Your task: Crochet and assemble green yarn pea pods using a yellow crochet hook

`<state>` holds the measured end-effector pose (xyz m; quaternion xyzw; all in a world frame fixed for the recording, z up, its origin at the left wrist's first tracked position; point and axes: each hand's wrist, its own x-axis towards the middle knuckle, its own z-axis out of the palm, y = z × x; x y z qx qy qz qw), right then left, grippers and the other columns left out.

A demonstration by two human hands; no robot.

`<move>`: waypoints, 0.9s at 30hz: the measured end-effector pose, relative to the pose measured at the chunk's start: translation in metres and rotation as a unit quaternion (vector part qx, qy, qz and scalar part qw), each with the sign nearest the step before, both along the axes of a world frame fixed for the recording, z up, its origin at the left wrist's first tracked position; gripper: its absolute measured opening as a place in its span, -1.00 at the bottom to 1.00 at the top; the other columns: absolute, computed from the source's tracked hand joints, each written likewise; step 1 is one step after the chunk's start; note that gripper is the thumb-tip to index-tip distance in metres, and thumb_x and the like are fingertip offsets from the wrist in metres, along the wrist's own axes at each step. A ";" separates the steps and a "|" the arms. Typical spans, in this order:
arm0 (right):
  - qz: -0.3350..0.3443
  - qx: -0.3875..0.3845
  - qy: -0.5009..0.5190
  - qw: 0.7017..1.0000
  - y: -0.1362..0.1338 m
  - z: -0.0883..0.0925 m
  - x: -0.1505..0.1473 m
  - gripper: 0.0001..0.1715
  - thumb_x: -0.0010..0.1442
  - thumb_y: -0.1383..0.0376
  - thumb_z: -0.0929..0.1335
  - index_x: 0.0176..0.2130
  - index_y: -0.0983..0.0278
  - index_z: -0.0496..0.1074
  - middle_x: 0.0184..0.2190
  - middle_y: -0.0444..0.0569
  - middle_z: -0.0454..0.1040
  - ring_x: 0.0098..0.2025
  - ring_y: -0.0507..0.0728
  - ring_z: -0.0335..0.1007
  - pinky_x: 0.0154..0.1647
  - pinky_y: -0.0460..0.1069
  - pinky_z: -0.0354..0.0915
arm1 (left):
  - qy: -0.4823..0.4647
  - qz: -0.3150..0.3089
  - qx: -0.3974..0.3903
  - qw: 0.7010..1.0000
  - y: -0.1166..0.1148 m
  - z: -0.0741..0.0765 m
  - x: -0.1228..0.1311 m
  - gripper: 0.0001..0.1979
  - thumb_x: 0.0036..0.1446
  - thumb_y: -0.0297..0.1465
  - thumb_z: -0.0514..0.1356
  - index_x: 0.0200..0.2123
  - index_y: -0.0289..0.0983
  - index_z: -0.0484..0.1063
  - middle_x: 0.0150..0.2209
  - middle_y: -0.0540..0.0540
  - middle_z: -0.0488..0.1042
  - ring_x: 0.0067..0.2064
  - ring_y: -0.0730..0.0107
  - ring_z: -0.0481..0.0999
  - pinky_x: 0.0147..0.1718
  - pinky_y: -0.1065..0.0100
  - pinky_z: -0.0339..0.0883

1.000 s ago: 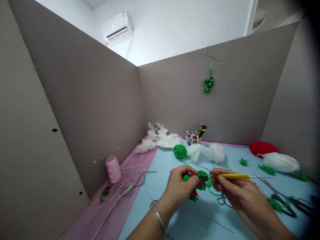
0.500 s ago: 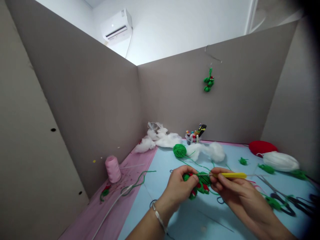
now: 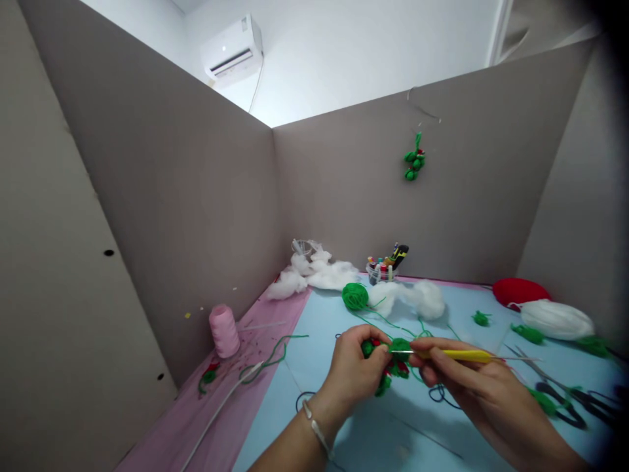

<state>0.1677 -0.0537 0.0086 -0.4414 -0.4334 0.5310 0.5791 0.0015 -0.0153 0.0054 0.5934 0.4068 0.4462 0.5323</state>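
Note:
Low over the blue table cover, my left hand (image 3: 354,360) pinches a green and red crocheted piece (image 3: 399,368); its fingers hide part of it. My right hand (image 3: 474,387) is closed around a crochet hook with a yellow handle (image 3: 464,355). The hook's metal shaft points left and meets the crocheted piece by my left thumb. Green yarn trails off from a ball of green yarn (image 3: 354,296) behind my hands. Whether a loop sits on the hook's tip is too small to tell.
Scissors (image 3: 553,387), a white yarn skein (image 3: 557,319) and a red bundle (image 3: 521,292) lie at the right. White stuffing (image 3: 329,274) and a pot of pens (image 3: 382,270) stand at the back. A pink thread cone (image 3: 225,331) is at left. Grey partitions (image 3: 344,190) enclose the table.
The yellow crochet hook has tilted slightly, its back end a little lower. The green and red piece has turned a bit between my fingers. Both hands keep their grip.

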 end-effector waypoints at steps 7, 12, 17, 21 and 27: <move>0.007 -0.007 0.095 0.995 0.004 0.000 0.001 -0.66 -0.18 0.12 0.56 -0.39 0.27 0.61 -0.49 0.02 0.55 -0.48 0.06 0.36 -0.42 -0.08 0.33 | -0.018 -0.023 -0.026 0.999 -0.006 0.010 -0.003 -0.90 -0.11 -0.43 0.18 -0.44 -0.29 0.35 -0.60 0.08 0.29 -0.57 0.58 0.22 -0.57 0.51 0.11; -0.019 -0.001 0.110 0.994 0.005 -0.003 -0.004 -0.67 -0.22 0.16 0.58 -0.39 0.24 0.62 -0.42 0.00 0.57 -0.42 0.07 0.42 -0.33 -0.08 0.40 | -0.060 -0.038 -0.061 0.996 -0.008 0.012 -0.004 -0.82 -0.16 -0.36 0.27 -0.47 -0.31 0.36 -0.57 0.05 0.30 -0.52 0.56 0.25 -0.52 0.49 0.13; -0.023 0.003 0.076 0.997 0.002 -0.005 -0.006 -0.65 -0.19 0.14 0.57 -0.35 0.21 0.62 -0.38 0.00 0.58 -0.37 0.10 0.45 -0.27 -0.06 0.40 | -0.066 -0.014 -0.075 0.995 -0.003 0.007 -0.004 -0.74 -0.26 -0.35 0.34 -0.52 -0.32 0.34 -0.59 0.06 0.30 -0.54 0.57 0.25 -0.55 0.49 0.15; -0.049 0.038 -0.008 0.998 0.000 -0.004 -0.009 -0.62 -0.17 0.07 0.55 -0.34 0.23 0.62 -0.47 0.01 0.56 -0.34 0.14 0.42 -0.32 -0.08 0.35 | -0.084 -0.005 -0.096 0.992 -0.003 0.008 -0.004 -0.66 -0.34 -0.32 0.38 -0.49 -0.31 0.32 -0.60 0.06 0.32 -0.57 0.57 0.29 -0.56 0.47 0.20; -0.047 0.062 -0.074 0.994 0.001 -0.005 -0.011 -0.57 -0.12 0.00 0.51 -0.30 0.22 0.62 -0.52 0.01 0.53 -0.37 0.16 0.39 -0.38 -0.05 0.29 | -0.104 0.004 -0.107 0.989 -0.005 0.010 -0.004 -0.56 -0.42 -0.26 0.43 -0.49 -0.30 0.30 -0.61 0.04 0.36 -0.59 0.55 0.32 -0.60 0.47 0.21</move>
